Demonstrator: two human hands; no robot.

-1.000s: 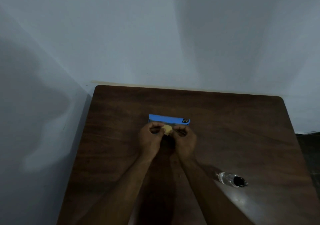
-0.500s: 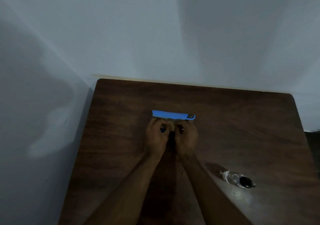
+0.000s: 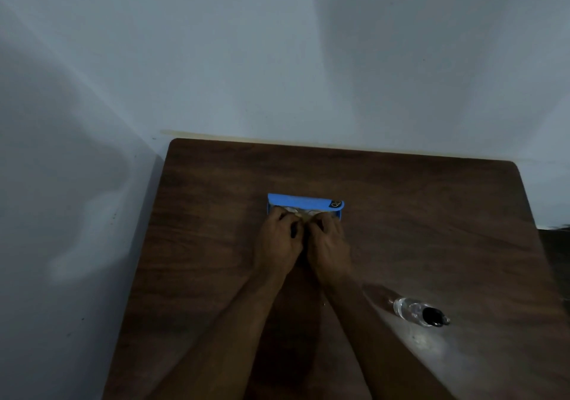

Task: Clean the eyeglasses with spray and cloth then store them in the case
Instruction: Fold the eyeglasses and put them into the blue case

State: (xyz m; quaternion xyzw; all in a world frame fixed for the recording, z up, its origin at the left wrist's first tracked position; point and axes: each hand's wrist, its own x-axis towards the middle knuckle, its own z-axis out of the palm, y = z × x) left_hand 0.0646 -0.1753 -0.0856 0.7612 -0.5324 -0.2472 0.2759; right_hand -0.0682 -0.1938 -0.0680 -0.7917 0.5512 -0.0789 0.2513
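A blue case (image 3: 300, 201) lies open in the middle of the dark wooden table (image 3: 209, 220), its lid raised at the far side. My left hand (image 3: 277, 242) and right hand (image 3: 330, 245) sit side by side at the case's near edge, fingers curled down into it. Between the fingertips show pale bits of the eyeglasses (image 3: 303, 212), which both hands grip inside the case; most of the frame is hidden under the fingers. No cloth can be told apart in this dim light.
A small clear spray bottle (image 3: 413, 310) with a black cap lies on its side at the right, near my right forearm. The table stands in a corner, with walls along its far and left edges.
Both hands have moved away from me with the eyeglasses, from just in front of the case down into its opening. The bottle has stayed put.
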